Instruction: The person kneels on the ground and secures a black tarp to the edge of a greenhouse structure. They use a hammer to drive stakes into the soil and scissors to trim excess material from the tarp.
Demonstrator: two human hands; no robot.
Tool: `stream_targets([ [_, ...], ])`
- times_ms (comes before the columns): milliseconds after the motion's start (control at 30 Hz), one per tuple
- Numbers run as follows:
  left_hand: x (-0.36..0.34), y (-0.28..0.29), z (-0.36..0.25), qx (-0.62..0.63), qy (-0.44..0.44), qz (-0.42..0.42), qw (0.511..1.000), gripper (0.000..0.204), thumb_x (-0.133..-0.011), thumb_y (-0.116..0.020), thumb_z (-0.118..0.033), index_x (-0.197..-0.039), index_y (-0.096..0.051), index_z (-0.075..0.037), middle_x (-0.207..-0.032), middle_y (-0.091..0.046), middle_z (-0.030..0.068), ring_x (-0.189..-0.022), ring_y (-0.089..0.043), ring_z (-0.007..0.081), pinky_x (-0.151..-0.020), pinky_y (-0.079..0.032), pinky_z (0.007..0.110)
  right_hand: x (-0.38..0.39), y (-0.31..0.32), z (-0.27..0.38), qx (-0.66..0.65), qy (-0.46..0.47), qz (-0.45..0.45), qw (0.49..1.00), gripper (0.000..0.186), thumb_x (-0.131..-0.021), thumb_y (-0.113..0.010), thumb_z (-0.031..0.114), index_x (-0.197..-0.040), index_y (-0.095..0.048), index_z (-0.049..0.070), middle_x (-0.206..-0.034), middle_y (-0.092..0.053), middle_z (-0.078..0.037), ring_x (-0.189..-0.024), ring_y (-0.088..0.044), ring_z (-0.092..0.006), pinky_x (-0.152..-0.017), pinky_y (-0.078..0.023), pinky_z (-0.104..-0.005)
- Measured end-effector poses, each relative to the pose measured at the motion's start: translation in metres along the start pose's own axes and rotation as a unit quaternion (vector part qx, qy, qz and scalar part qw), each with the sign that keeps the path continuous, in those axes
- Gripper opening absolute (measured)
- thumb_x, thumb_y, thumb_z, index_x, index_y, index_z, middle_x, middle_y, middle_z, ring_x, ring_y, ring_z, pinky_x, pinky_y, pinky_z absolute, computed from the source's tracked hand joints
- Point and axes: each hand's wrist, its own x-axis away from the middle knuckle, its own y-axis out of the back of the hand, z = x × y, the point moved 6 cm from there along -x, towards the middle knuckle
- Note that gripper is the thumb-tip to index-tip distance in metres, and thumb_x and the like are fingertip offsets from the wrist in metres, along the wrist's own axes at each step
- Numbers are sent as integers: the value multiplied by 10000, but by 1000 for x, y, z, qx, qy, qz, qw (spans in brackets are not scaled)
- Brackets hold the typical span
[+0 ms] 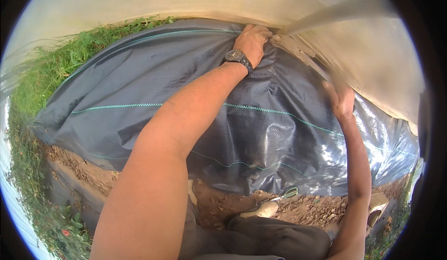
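A black woven ground sheet [107,130] with green stitched lines spreads across the middle, creased and glossy at the right. My left hand [251,43], with a watch at the wrist, has its fingers curled on the sheet's top edge beside the foot of a blurred pole [344,13]. My right hand [341,99] grips the sheet's edge farther right, along a pale strip [302,53], its fingertips partly blurred. Green-handled scissors [288,194] lie below the sheet, near my shoe [263,210].
A pale plastic wall [186,2] rises behind the sheet. Grass [56,64] and low plants [70,227] line the left. Bare soil with dry leaves [214,199] shows below the sheet, and a tan box-like object [377,206] sits at the lower right.
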Motion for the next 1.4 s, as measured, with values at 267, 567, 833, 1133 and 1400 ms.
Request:
stream_targets([
  [267,0,-1,1,-20,-2,1,1000,277,-915,-632,-32,-1158,-753,-88,-1177,-743,106,-1114,-646,338,-979,-538,425,-5,2,1,45,35,-19,998,553,-997,-594,578,-1033,-662,31,-845,-680,-234,-818,-657,-456,-712,-505,-488],
  [567,3,-1,4,-17,8,9,1000,316,-901,-615,-5,-1175,-751,-85,-1179,-743,114,-1135,-641,339,-985,-537,427,-2,17,10,-34,68,-32,997,560,-1007,-581,569,-1053,-668,18,-843,-681,-250,-842,-668,-460,-715,-515,-488],
  [833,3,-3,10,-3,4,-8,1000,370,-877,-610,30,-1198,-748,-92,-1186,-742,107,-1129,-644,335,-998,-534,417,-9,-9,-15,69,24,19,997,550,-1015,-573,561,-1044,-658,18,-843,-674,-253,-821,-652,-472,-710,-502,-523],
  [1133,1,-8,4,-25,-20,-5,999,459,-815,-599,67,-1219,-741,-100,-1214,-736,98,-1149,-641,317,-1023,-530,407,0,-12,-25,101,16,39,994,541,-1005,-595,557,-1088,-647,25,-842,-687,-251,-827,-668,-466,-709,-516,-506],
  [1400,6,-5,15,-28,2,2,1000,469,-814,-577,81,-1222,-739,-85,-1250,-722,107,-1203,-619,324,-1050,-516,413,6,19,8,-34,70,-43,996,552,-999,-615,543,-1108,-662,5,-825,-666,-240,-791,-656,-460,-712,-517,-470],
])
